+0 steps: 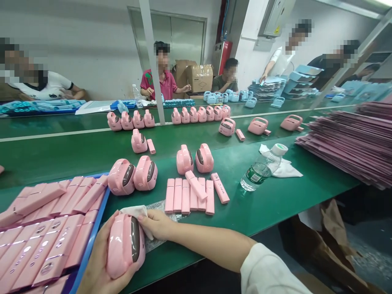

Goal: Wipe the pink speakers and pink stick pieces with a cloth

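My left hand (pixel 101 261) is wrapped round a pink speaker (pixel 122 245) with a handle and a dark glossy front panel, held tilted over the near edge of the table. My right hand (pixel 157 223) pinches a white cloth (pixel 134 211), which lies against the far side of that speaker. Beyond my hands stand two more pink speakers (pixel 121 177), and another pair (pixel 184 160) is further right. A row of pink microphones (pixel 178 195) lies to the right of my hands, one resting across the others, partly on bubble wrap (pixel 156 209).
At the left, a blue tray (pixel 99 208) is heaped with pink microphones. A water bottle (pixel 259 169) stands on the right before a white cloth (pixel 284 168). Stacked pink sheets (pixel 343 143) rise at far right. Pink speakers line the green belt (pixel 76 151); several people sit or stand opposite.
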The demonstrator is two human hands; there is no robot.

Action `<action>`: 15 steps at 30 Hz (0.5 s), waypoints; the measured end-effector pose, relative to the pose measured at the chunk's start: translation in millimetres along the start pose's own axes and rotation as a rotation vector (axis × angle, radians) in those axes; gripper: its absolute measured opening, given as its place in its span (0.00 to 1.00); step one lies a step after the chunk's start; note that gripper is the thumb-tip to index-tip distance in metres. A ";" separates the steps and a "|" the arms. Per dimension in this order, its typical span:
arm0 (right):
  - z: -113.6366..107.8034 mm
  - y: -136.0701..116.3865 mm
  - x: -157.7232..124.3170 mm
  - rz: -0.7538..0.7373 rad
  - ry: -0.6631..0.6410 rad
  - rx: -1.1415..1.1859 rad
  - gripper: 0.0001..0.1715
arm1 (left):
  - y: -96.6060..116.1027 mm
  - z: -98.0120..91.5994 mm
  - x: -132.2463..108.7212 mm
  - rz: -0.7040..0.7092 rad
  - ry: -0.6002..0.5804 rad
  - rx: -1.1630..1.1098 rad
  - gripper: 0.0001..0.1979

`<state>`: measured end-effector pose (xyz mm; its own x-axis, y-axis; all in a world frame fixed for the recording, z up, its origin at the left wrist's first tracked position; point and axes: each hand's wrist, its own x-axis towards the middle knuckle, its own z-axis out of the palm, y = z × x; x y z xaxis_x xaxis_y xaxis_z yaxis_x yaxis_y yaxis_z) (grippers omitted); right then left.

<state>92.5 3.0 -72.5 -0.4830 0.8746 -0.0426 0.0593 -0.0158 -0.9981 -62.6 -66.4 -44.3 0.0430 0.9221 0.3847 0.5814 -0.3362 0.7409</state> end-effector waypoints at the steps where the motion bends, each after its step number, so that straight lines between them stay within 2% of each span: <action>1: 0.6 0.9 0.3 -0.002 0.009 0.007 0.22 | -4.3 1.1 -0.9 0.009 0.030 0.007 0.44; 4: 2.8 4.0 1.6 -0.013 0.040 0.018 0.22 | -19.5 2.2 -4.6 0.038 0.108 -0.017 0.46; 7: 4.8 6.6 2.1 -0.025 0.055 0.027 0.21 | -26.8 -0.5 -9.4 0.046 0.134 -0.014 0.40; 12: 6.7 10.2 1.8 -0.040 0.071 0.037 0.22 | -14.7 -1.0 -14.6 0.130 0.167 0.109 0.19; 15: 6.9 13.3 3.1 -0.054 0.098 0.034 0.25 | -6.9 3.9 -12.8 0.131 0.200 0.099 0.16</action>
<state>85.8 2.2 -86.2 -0.3967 0.9178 0.0145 0.0045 0.0177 -0.9998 -63.9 -75.1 -56.5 -0.0329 0.8123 0.5824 0.6588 -0.4206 0.6238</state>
